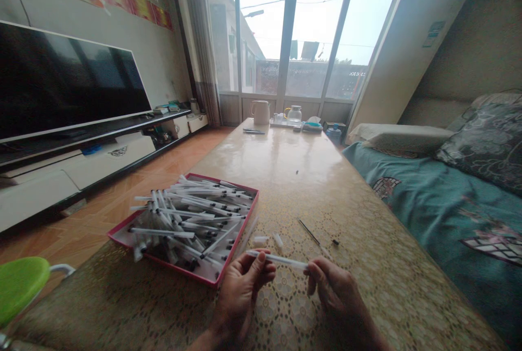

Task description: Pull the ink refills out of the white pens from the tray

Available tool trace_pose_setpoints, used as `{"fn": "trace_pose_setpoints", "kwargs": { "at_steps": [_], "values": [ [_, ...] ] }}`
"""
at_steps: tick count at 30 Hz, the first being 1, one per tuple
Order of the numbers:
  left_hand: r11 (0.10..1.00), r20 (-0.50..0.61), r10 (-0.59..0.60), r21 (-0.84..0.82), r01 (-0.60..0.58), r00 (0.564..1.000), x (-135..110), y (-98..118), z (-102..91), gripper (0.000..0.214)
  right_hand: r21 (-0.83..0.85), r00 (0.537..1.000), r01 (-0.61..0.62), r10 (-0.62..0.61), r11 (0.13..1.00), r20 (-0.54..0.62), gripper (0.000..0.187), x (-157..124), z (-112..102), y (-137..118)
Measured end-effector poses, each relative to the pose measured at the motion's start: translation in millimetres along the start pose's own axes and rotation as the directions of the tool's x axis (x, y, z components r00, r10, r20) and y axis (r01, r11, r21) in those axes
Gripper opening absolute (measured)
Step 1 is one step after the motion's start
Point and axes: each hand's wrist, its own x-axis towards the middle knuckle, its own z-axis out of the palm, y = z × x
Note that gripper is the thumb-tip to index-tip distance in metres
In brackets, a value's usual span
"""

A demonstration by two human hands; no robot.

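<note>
L grip (244, 286) & R grip (334, 291) sat lowest in view, just over the near part of the bench (285, 166), w/ one pen (281, 259) bridged between them, roughly level & clear of the surface.

Risks as I judged them, left to right:
- **Tray:** The tray (163, 262) just beside the L wrist was heaped w/ pens (191, 215), several poking past the rim. A wrist nudge could spill some or shove the tray toward the bench edge.
- **Pen:** It was thin, smooth & held only at its ends, so an uneven pull or twist could pop it loose or flick a part away.
- **Loose bits:** Two pale bits (260, 240), a thin refill (310, 233) & a tiny dark tip (335, 242) lay loose just beyond the fingers. The patterned top made small bits hard to spot, & one that rolled toward the bed (428, 215) side could be lost.

Grip:
- **L:** Fingers were curled shut round the pen's left end, thumb on top, no gap seen.
- **R:** Thumb & forefinger pinched the right end w/ the other fingers folded under, so it was clamped too.
- **Palms:** I couldn't tell whether either palm touched the bench.
</note>
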Motion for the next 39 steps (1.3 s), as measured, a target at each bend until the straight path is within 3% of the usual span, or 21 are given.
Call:
{"fn": "trace_pose_setpoints", "kwargs": {
  "at_steps": [3, 9, 14, 20, 26, 32, 39],
  "values": [
    [1.0, 0.014, 0.01, 0.009, -0.01, 1.0, 1.0, -1.2, -1.4, 0.029, 0.078, 0.998, -0.052, 0.05, 0.996, 0.032, 0.033, 0.3, -0.8, -2.3],
    [1.0, 0.017, -0.004, 0.007, 0.004, 1.0, 2.3, 0.1, -0.5, 0.03, 0.011, 0.999, -0.04, 0.04, 0.999, 0.004, 0.052, -0.2, 0.5, -4.1],
    [1.0, -0.005, 0.017, 0.001, -0.017, 1.0, 0.4, 1.1, 2.3, 0.031, 0.201, 0.993, -0.114, 0.109, 0.973, 0.04, 0.038, 0.8, 3.6, -2.4],
    [1.0, 0.008, 0.003, 0.004, -0.003, 1.0, 1.0, -0.6, -0.2, 0.03, 0.025, 0.999, -0.032, 0.032, 0.999, -0.016, 0.053, 0.2, 2.5, -4.5],
    [1.0, 0.018, 0.016, -0.001, -0.016, 1.0, 1.1, -1.3, -0.5, 0.029, 0.332, 0.987, -0.154, 0.132, 0.931, 0.089, 0.035, 0.4, 3.6, -5.8],
    [1.0, 0.024, -0.006, 0.008, 0.006, 1.0, -0.1, 1.3, 0.1, 0.03, 0.333, 0.978, -0.206, 0.184, 0.92, 0.097, 0.044, -1.0, 6.6, -5.3],
    [1.0, 0.006, 0.016, 0.003, -0.016, 1.0, -1.0, 2.2, 2.6, 0.031, 0.477, 0.96, -0.279, 0.248, 0.833, 0.129, 0.034, 4.1, 0.4, -9.0]
  ]
}}
